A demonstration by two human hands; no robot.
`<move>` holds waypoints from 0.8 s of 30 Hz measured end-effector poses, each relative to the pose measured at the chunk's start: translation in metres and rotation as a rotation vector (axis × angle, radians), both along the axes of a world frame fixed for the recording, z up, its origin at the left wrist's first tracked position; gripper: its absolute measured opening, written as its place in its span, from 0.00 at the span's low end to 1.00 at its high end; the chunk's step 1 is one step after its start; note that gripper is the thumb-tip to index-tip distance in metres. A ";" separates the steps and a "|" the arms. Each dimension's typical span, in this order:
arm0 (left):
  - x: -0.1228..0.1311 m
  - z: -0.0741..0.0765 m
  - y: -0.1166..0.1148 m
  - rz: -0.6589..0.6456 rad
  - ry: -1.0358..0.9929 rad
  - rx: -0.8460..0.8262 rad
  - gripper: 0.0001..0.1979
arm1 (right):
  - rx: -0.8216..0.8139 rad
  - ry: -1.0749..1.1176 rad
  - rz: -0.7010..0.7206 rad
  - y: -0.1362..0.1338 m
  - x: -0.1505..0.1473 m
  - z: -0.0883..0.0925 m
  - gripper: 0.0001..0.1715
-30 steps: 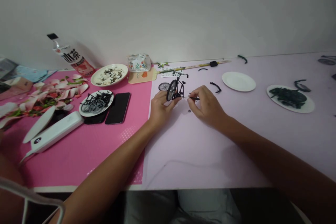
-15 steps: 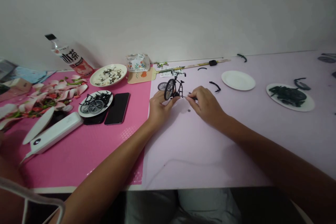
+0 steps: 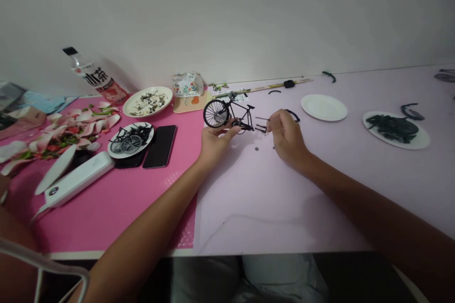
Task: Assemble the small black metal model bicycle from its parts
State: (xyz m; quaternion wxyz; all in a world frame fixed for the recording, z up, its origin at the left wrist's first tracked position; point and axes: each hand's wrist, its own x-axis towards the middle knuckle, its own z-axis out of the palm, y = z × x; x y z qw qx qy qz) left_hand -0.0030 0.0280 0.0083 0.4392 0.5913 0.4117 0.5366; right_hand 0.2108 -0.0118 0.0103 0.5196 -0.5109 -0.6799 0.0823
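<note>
My left hand (image 3: 215,144) is closed on a black model bicycle (image 3: 245,116), thumb and fingers around its lower frame near the pedals. Its spoked front wheel (image 3: 216,113) points left; no wheel shows at the rear end. To the right, my right hand (image 3: 286,137) is closed, with a thin rod (image 3: 262,118) sticking out leftward from its fingertips. Small thin dark pieces (image 3: 261,128) show just below the rod; whether the hand holds them too I cannot tell. A tiny dark round piece (image 3: 256,148) lies on the table between the hands.
A white plate (image 3: 324,108) and a plate of dark parts (image 3: 424,141) stand at right. Curved black pieces (image 3: 293,114) lie near the right hand. On the pink mat are a plate of bicycle parts (image 3: 115,152), a phone (image 3: 159,147), a bottle (image 3: 97,78) and loose petals (image 3: 80,128).
My left hand has turned the bicycle so that its side faces me. My right hand has drawn away from the bicycle's rear, slightly right and up.
</note>
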 end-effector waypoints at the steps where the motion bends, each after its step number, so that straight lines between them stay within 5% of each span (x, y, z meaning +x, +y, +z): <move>1: -0.001 0.000 0.001 -0.027 -0.018 -0.024 0.23 | -0.059 0.094 0.026 0.002 0.000 -0.002 0.22; 8: 0.000 -0.002 0.000 -0.261 -0.041 -0.076 0.28 | -0.288 0.674 0.252 0.009 -0.012 -0.004 0.39; 24: -0.006 -0.008 0.007 -0.392 -0.009 -0.108 0.32 | -0.353 0.942 0.287 0.005 -0.017 0.002 0.43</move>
